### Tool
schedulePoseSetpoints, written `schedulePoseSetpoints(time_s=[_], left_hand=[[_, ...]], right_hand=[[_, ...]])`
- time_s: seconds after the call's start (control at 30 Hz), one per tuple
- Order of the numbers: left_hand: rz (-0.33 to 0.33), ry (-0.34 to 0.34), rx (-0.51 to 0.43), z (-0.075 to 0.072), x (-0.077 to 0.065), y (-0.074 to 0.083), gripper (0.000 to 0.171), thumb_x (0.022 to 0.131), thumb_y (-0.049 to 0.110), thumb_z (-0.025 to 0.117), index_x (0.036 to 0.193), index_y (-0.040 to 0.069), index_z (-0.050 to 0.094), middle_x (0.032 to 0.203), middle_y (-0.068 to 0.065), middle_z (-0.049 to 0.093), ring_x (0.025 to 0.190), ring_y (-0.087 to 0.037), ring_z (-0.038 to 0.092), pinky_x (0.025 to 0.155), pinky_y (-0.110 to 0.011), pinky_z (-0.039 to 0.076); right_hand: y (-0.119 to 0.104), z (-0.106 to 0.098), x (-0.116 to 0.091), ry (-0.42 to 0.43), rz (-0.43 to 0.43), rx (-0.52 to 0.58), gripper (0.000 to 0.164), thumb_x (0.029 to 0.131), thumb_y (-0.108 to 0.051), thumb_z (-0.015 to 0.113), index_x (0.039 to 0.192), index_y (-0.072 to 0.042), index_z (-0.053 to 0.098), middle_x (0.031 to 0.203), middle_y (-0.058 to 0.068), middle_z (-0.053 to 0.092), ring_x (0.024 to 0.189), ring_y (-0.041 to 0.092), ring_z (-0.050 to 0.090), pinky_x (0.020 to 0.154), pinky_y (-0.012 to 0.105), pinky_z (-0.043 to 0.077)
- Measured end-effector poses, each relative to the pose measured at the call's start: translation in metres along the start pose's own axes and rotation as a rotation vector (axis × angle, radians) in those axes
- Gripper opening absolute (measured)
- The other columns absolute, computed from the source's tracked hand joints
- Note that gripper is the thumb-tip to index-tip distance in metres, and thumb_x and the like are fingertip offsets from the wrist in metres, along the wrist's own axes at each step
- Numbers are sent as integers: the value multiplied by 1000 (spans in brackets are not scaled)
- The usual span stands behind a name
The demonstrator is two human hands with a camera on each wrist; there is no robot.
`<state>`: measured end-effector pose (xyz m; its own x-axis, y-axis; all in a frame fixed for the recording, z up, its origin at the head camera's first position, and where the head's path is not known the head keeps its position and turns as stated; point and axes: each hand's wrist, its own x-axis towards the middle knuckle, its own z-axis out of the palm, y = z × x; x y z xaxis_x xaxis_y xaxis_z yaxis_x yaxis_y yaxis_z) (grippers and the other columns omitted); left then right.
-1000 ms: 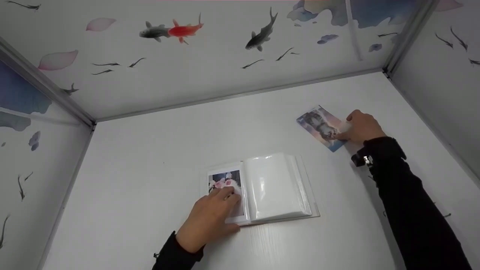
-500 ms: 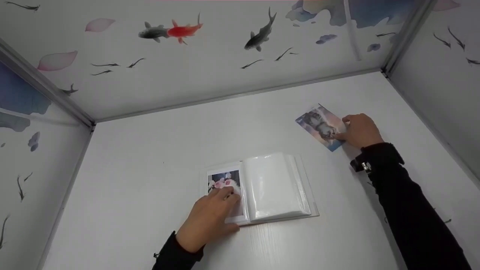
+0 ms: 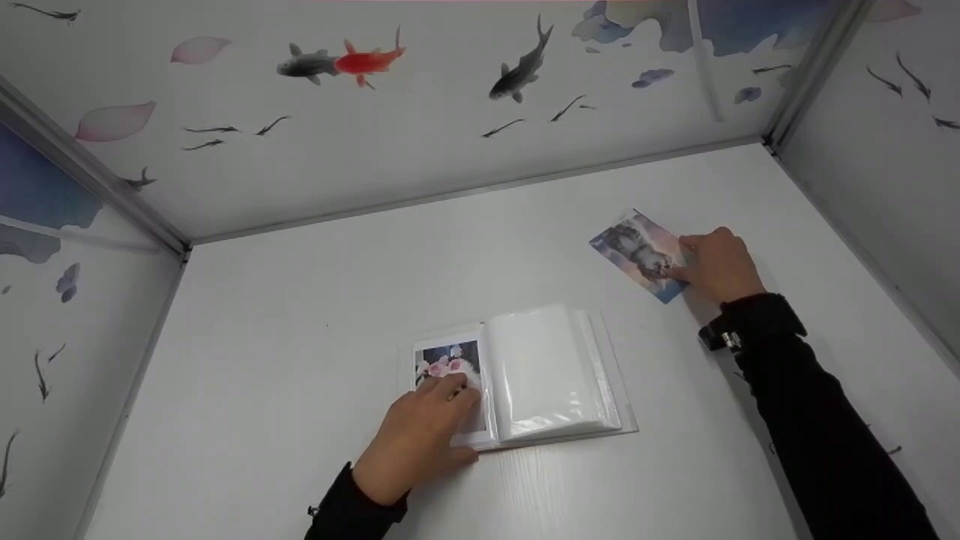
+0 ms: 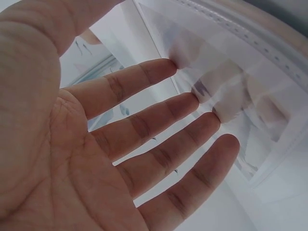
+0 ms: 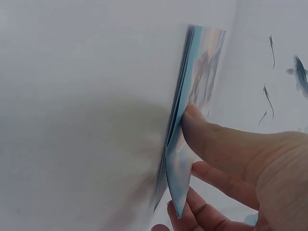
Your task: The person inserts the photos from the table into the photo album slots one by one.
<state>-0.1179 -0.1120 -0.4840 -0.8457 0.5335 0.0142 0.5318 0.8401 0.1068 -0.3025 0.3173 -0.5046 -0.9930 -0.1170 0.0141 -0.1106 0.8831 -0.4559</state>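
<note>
An open photo album point(image 3: 551, 375) lies on the table, its left page bearing a photo point(image 3: 448, 358) of pink flowers under a clear sleeve. My left hand point(image 3: 420, 427) rests on that page with fingertips touching the sleeve; the left wrist view shows its fingers point(image 4: 159, 159) spread and nearly straight. Farther right lies a small stack of photos point(image 3: 636, 251), the top one a grey kitten against a pink and blue sky. At its right corner my right hand point(image 3: 721, 262) pinches the upper photos, thumb on the picture. In the right wrist view their bent corner point(image 5: 178, 192) stands away from the bottom sheet.
The white table point(image 3: 285, 360) is enclosed by panels printed with fish and petals, the back panel point(image 3: 420, 127) close behind it. The album's right side holds several clear sleeves. A dark device is strapped at the right wrist point(image 3: 720, 334).
My right hand has shifted slightly left and down around the photos' corner, its index finger drawing in toward the stack. The left hand stays on the album page.
</note>
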Motion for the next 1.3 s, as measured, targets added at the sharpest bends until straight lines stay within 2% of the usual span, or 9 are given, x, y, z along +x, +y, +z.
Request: schedulePoseSetpoints(time_s=[0.23,0.4,0.63,0.83,0.93,1.07,1.17,1.3], left_hand=[[3,9,3,1,-1,-1,65,67,42,92,119,16,64,124,-5,64,110,-24,64,74,-39,58],[0,3,-6,1,0,0,65,67,41,92,120,16,64,124,-5,64,111,-25,64,73,-40,58],[-7,-9,-5,0,0,0,65,67,41,92,120,16,64,125,-5,64,113,-25,64,74,-40,58],[9,24,-1,1,-1,0,65,66,41,92,120,16,64,125,-5,64,111,-26,64,72,-40,58],[9,22,-8,1,-1,-1,65,67,41,92,120,15,63,126,-6,64,113,-27,64,74,-41,58],[-1,-2,-23,1,-1,-1,65,69,40,91,122,16,63,127,-7,63,115,-28,64,78,-43,58],[-2,-6,-22,2,-1,-1,64,69,40,91,122,16,63,127,-7,64,114,-28,64,78,-43,58],[2,-1,-21,3,-2,-1,64,69,39,91,121,16,63,126,-7,64,114,-28,64,77,-43,58]], right_hand=[[-5,-1,-2,-2,32,46,40,90,-17,74,120,9,67,120,35,62,111,50,58,89,60,48],[-8,-3,-2,-21,18,49,36,90,-14,73,116,10,68,118,34,64,109,49,59,90,59,48],[-8,-11,7,-71,39,78,46,86,-17,78,121,9,63,113,35,63,104,47,57,86,56,49],[-7,-14,12,-100,60,10,67,84,-22,79,133,12,51,118,45,52,112,58,45,91,63,43],[-8,-14,13,-98,86,-37,74,83,-27,80,139,10,49,120,46,50,111,61,46,86,66,45],[-6,-12,12,-90,84,-89,74,83,-34,80,140,3,53,118,45,50,104,59,49,73,62,48],[-2,-9,10,-71,63,-87,73,84,-35,80,141,1,54,117,44,49,100,56,49,66,59,48],[0,-5,7,-30,20,-41,70,84,-28,81,141,2,54,114,41,53,101,53,50,76,59,47]])
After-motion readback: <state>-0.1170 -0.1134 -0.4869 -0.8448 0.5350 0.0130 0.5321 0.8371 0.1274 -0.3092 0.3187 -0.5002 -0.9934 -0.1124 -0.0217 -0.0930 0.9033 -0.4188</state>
